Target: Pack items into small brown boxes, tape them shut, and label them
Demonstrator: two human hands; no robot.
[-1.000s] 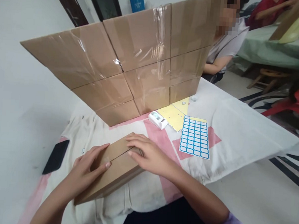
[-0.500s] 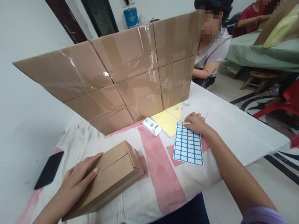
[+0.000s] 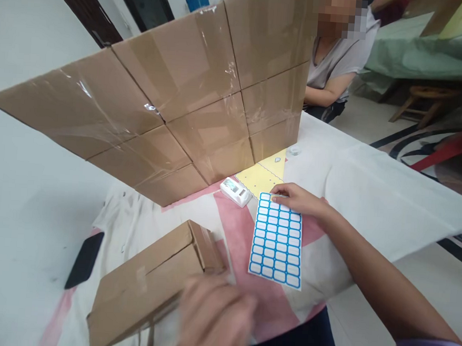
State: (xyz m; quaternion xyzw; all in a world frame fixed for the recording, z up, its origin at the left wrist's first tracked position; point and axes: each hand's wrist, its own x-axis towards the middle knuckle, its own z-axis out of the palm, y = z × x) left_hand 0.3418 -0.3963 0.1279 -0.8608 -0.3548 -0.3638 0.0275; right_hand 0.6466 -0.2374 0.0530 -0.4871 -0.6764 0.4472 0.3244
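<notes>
Between the thumb and fingers of my right hand (image 3: pixel 298 200) is the top edge of a label sheet (image 3: pixel 277 242), white with rows of blue-bordered labels. The sheet is lifted and slopes toward me. My left hand (image 3: pixel 215 317) is a blur in front of the small cardboard box (image 3: pixel 144 277), near its right end; motion smears its fingers. The box lies on the cloth with a flap edge slightly raised at its right end. Beyond the sheet, a white device with a small screen (image 3: pixel 235 192) rests beside a yellow sheet (image 3: pixel 260 177).
A tall panel of taped cardboard (image 3: pixel 205 87) stands across the table. A black phone-like slab (image 3: pixel 84 260) lies on the left. A clear tape roll (image 3: pixel 295 150) sits near the panel's right end. A person (image 3: pixel 337 69) sits behind it; a wooden stool (image 3: pixel 423 105) stands farther right.
My left hand has come off the box and swung right, toward me. My right hand has picked up the label sheet's top edge and drawn it nearer. The view has tipped down.
</notes>
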